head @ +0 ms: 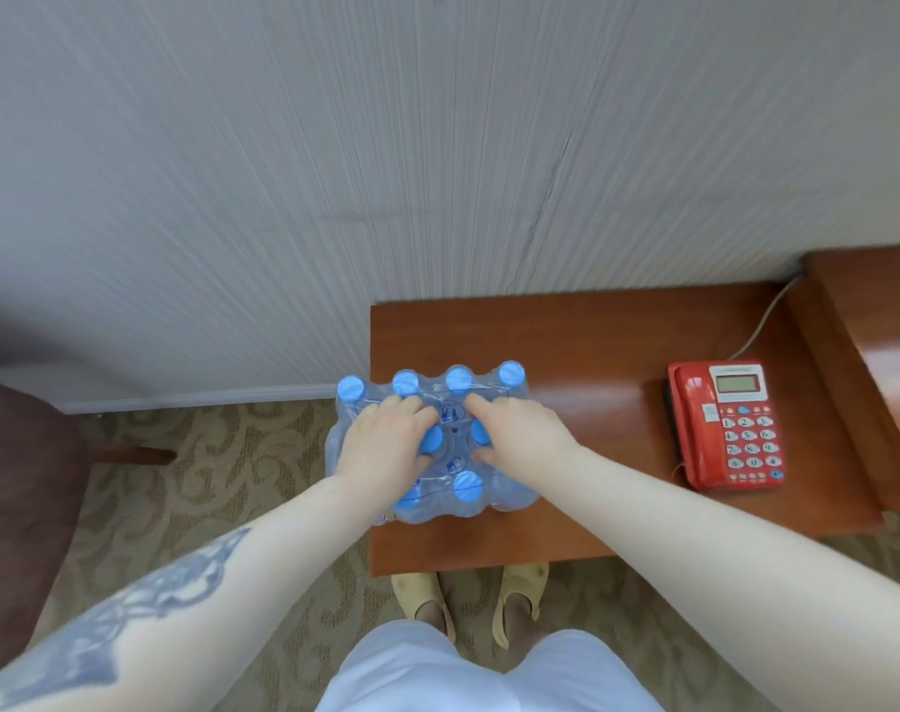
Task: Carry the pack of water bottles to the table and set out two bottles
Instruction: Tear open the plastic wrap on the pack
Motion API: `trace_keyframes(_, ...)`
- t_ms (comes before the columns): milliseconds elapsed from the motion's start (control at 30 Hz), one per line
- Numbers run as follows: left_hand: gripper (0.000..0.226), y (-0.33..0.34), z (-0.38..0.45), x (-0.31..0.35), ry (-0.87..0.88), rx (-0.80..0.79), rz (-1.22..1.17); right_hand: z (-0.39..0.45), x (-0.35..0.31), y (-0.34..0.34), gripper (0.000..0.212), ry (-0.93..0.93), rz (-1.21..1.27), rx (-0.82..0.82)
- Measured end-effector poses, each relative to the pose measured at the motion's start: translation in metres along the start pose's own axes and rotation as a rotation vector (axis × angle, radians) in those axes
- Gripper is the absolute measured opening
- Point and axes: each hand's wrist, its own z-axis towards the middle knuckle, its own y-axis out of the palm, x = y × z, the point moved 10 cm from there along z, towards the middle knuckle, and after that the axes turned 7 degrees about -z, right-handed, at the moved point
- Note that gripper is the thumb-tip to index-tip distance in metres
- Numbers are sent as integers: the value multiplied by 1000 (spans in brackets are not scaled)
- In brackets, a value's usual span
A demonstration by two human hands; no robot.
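Observation:
A shrink-wrapped pack of water bottles point(509, 398) with blue caps rests on the left end of the brown wooden table point(591, 352), its left side overhanging the table's edge. My left hand point(386, 436) lies on top of the pack's left half, fingers pressing into the plastic wrap between the caps. On the right half sits my right hand point(519, 429), fingers likewise dug into the wrap near the middle. Whether the wrap is torn I cannot tell. Several caps are hidden under my hands.
A red desk telephone point(727, 426) with its cord stands on the table's right part. A higher wooden ledge point(869, 310) rises at the far right. A dark chair point(21, 480) is at the left on patterned carpet. The wall is close behind.

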Motion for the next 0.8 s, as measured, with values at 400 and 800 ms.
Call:
trace_keyframes(400,33,5,14,3,65,-132,-128,12,2,-3,34,-71,57,-108)
trace_keyframes(800,40,-58,-21,-2,42,58,-348,-12,-6,-45,36,-108,187,77)
